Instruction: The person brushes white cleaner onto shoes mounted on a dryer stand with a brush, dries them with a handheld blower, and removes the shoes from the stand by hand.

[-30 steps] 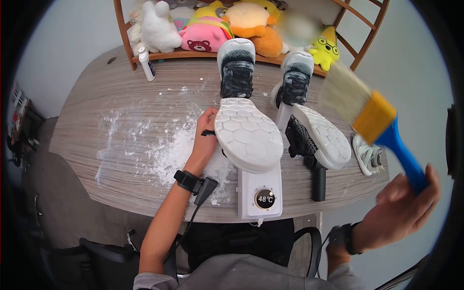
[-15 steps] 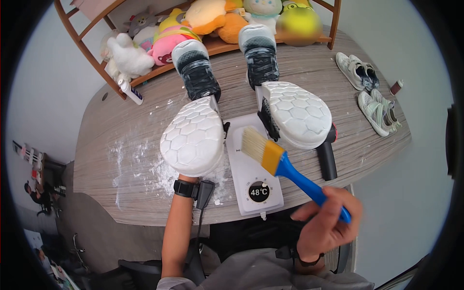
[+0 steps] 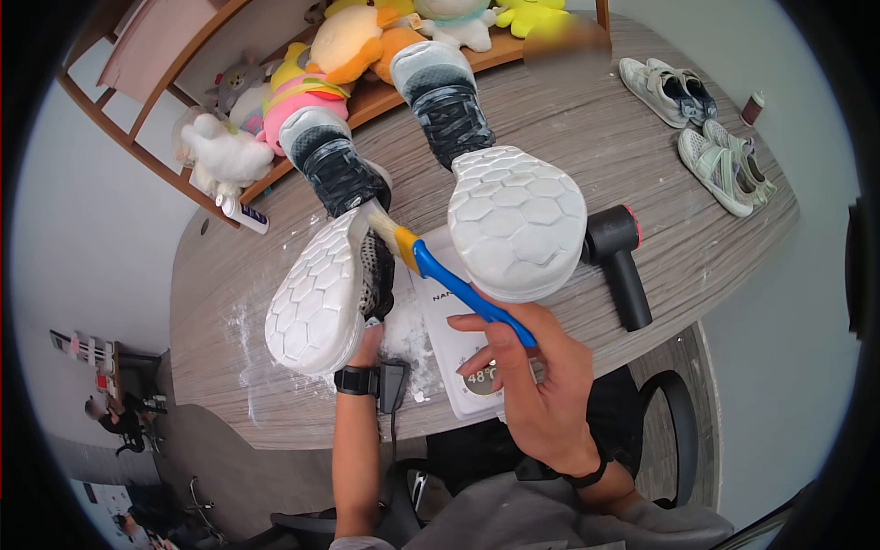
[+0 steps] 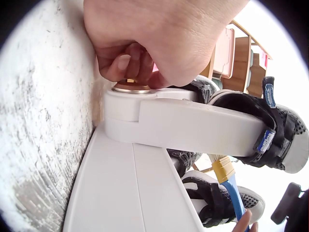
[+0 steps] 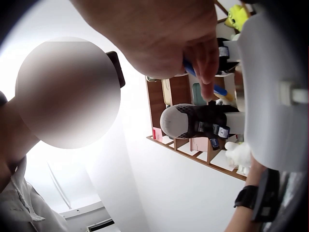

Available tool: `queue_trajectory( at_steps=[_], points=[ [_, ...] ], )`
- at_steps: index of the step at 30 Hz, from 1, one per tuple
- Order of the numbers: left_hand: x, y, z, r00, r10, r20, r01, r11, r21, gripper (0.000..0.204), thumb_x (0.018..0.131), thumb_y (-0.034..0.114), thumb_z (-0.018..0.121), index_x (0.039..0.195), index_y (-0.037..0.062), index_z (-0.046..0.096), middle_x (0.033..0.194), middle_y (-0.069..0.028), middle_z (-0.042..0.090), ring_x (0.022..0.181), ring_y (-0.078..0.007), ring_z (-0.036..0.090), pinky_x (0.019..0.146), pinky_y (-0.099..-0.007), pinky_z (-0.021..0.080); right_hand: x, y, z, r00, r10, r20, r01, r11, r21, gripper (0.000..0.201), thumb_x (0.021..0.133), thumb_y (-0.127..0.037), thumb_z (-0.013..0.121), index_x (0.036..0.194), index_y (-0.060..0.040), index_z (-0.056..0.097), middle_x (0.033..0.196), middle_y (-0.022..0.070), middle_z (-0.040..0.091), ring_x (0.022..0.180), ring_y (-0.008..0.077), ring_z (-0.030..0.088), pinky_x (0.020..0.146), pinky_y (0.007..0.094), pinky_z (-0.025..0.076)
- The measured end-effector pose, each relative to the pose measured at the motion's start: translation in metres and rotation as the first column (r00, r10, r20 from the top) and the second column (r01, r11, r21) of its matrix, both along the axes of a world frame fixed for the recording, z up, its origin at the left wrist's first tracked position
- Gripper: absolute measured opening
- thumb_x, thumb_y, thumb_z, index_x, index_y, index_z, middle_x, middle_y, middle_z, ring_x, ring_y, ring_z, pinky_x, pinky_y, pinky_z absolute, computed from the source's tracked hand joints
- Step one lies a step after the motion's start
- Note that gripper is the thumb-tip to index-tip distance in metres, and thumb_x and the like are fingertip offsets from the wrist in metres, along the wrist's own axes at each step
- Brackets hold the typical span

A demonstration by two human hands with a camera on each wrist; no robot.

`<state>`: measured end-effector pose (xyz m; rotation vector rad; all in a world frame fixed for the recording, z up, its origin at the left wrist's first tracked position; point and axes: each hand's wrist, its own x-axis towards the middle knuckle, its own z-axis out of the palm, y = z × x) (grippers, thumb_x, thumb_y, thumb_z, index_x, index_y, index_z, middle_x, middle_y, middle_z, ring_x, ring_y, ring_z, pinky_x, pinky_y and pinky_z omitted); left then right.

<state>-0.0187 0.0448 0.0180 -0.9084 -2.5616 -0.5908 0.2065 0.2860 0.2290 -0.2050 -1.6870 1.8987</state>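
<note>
My right hand (image 3: 550, 376) grips the blue handle of a flat brush (image 3: 472, 298) with a yellow collar. Its pale bristles lie at the inner side of the front left shoe (image 3: 316, 293), by the white arm that carries it. In the left wrist view, the fingers of my left hand (image 4: 159, 43) curl round a gold-coloured knob (image 4: 131, 87) on the pivot of a white shoe dryer (image 4: 120, 188). That shoe hides most of the left hand in the head view. The front right shoe (image 3: 518, 220) hangs sole-up, with two more shoes (image 3: 339, 174) behind.
White powder (image 3: 408, 339) is scattered on the wood-grain table. A black handheld device (image 3: 628, 284) lies right of the dryer. Pairs of shoes (image 3: 720, 174) and a small bottle (image 3: 753, 108) stand farther right. Plush toys (image 3: 225, 147) fill a wooden shelf at the back; a white bottle (image 3: 245, 215) lies nearby.
My right hand has brought the brush from the far right across the dryer to the front left shoe. The head view has turned, and the left shoe now shows its inner side.
</note>
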Motion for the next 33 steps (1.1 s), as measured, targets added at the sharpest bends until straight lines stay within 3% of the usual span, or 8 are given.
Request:
queue_trajectory(
  at_steps=[11, 13, 15, 17, 19, 21, 31, 33],
  points=[
    [-0.007, -0.005, -0.011, 0.995, -0.007, -0.096, -0.017, 0.970, -0.241, 0.040, 0.096, 0.012, 0.058, 0.136, 0.0062, 0.056, 0.131, -0.0165, 0.059, 0.120, -0.0314, 0.053, 0.105, -0.0405, 0.042, 0.053, -0.007, 0.022, 0.966, -0.139, -0.218, 0.148, 0.989, 0.024, 0.022, 0.092, 0.002, 0.058, 0.110, 0.0082, 0.068, 0.073, 0.0147, 0.071, 0.059, 0.0157, 0.070, 0.054, 0.0245, 0.054],
    [-0.010, -0.014, -0.009, 0.993, -0.012, -0.114, -0.020, 0.959, -0.283, 0.040, 0.096, 0.012, 0.058, 0.136, 0.0062, 0.056, 0.132, -0.0166, 0.058, 0.121, -0.0319, 0.052, 0.105, -0.0409, 0.041, 0.066, -0.014, 0.017, 0.919, -0.238, -0.313, 0.291, 0.948, 0.132, 0.039, 0.107, -0.031, 0.044, 0.107, 0.0077, 0.049, 0.070, 0.0162, 0.065, 0.049, 0.0140, 0.063, 0.047, 0.0221, 0.046],
    [-0.012, -0.012, -0.012, 0.991, -0.020, -0.131, -0.023, 0.946, -0.323, 0.041, 0.096, 0.013, 0.058, 0.136, 0.0061, 0.056, 0.133, -0.0168, 0.058, 0.122, -0.0325, 0.052, 0.106, -0.0413, 0.041, 0.062, -0.010, 0.026, 0.860, -0.188, -0.474, 0.210, 0.978, -0.006, 0.047, 0.102, -0.035, 0.055, 0.103, 0.0115, 0.055, 0.074, 0.0225, 0.067, 0.047, 0.0266, 0.066, 0.047, 0.0305, 0.058],
    [-0.012, -0.010, -0.015, 0.989, -0.028, -0.147, -0.027, 0.932, -0.362, 0.042, 0.096, 0.013, 0.058, 0.136, 0.0060, 0.056, 0.134, -0.0170, 0.058, 0.123, -0.0330, 0.051, 0.107, -0.0418, 0.040, 0.065, -0.018, 0.028, 0.847, -0.397, -0.353, 0.416, 0.909, -0.025, 0.038, 0.107, -0.032, 0.043, 0.102, 0.0054, 0.049, 0.066, 0.0152, 0.063, 0.042, 0.0131, 0.057, 0.046, 0.0223, 0.046],
    [-0.010, -0.017, -0.017, 0.986, -0.035, -0.162, -0.033, 0.916, -0.399, 0.042, 0.095, 0.013, 0.058, 0.137, 0.0060, 0.056, 0.135, -0.0171, 0.057, 0.124, -0.0336, 0.051, 0.108, -0.0422, 0.040, 0.057, -0.004, 0.027, 0.876, -0.351, -0.330, 0.411, 0.902, 0.132, 0.038, 0.108, -0.029, 0.041, 0.106, 0.0077, 0.052, 0.068, 0.0144, 0.064, 0.043, 0.0114, 0.055, 0.047, 0.0219, 0.045],
    [-0.005, -0.018, -0.022, 0.983, -0.044, -0.177, -0.038, 0.899, -0.435, 0.043, 0.095, 0.014, 0.058, 0.137, 0.0059, 0.055, 0.135, -0.0173, 0.057, 0.125, -0.0341, 0.051, 0.109, -0.0426, 0.039, 0.044, -0.002, 0.025, 0.928, -0.343, -0.142, 0.359, 0.927, 0.111, 0.019, 0.094, 0.001, 0.059, 0.110, 0.0074, 0.068, 0.075, 0.0140, 0.072, 0.060, 0.0161, 0.071, 0.053, 0.0236, 0.053],
    [-0.025, -0.012, -0.034, 0.970, -0.071, -0.234, -0.091, 0.783, -0.616, 0.045, 0.094, 0.015, 0.058, 0.138, 0.0056, 0.055, 0.140, -0.0181, 0.055, 0.131, -0.0368, 0.048, 0.113, -0.0448, 0.037, 0.048, -0.009, 0.021, 0.983, -0.113, -0.142, 0.118, 0.993, 0.024, 0.021, 0.095, 0.000, 0.059, 0.113, 0.0065, 0.067, 0.077, 0.0146, 0.073, 0.062, 0.0170, 0.073, 0.056, 0.0245, 0.056],
    [-0.014, -0.029, -0.040, 0.968, -0.071, -0.241, -0.106, 0.755, -0.647, 0.046, 0.094, 0.016, 0.058, 0.139, 0.0056, 0.055, 0.141, -0.0182, 0.055, 0.132, -0.0374, 0.048, 0.114, -0.0453, 0.036, 0.061, -0.011, 0.018, 0.958, -0.080, -0.276, 0.113, 0.988, 0.108, 0.030, 0.106, -0.021, 0.050, 0.120, 0.0053, 0.051, 0.078, 0.0161, 0.070, 0.060, 0.0172, 0.069, 0.054, 0.0250, 0.053]
  ],
)
